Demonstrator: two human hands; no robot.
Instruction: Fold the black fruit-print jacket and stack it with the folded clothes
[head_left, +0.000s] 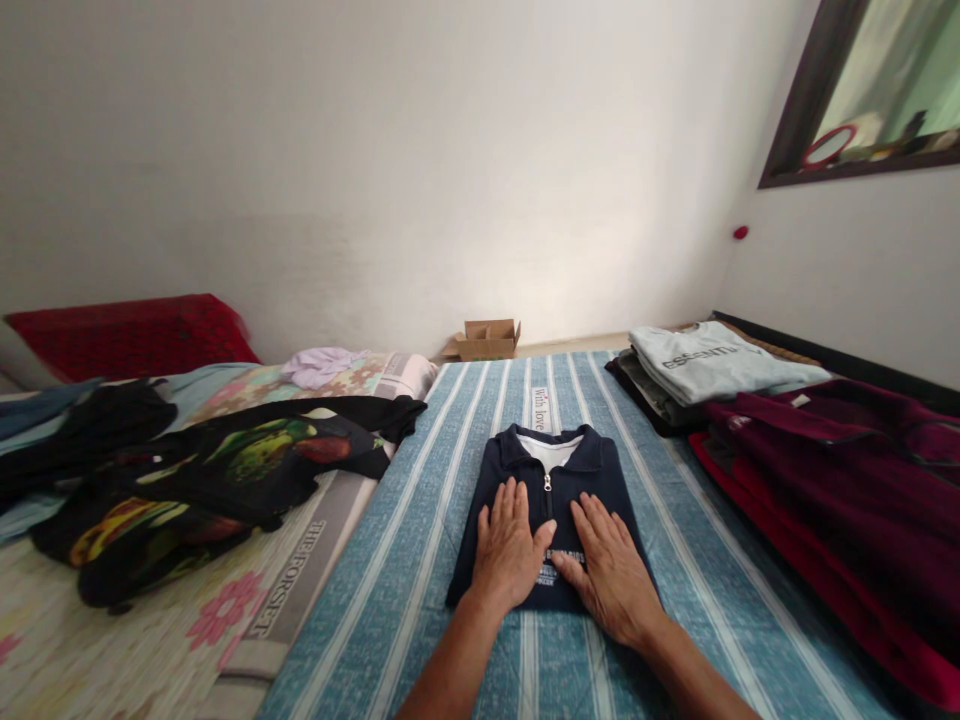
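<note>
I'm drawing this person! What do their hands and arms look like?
The left hand and right hand are bare, with thumbs and fingers; I see no gloves, rings or watch. The forearms are bare too, with no sleeves or bracelets showing.

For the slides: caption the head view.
Left hand and right hand rest on a folded navy top, blue striped sheet beneath.

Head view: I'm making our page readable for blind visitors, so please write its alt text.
A person's left hand and right hand rest palm-down on a folded navy zip-collar top on a blue striped cover. To the right lie a gray shirt and a maroon garment; to the left, a rumpled black patterned garment lies on flowered bedding.
</note>
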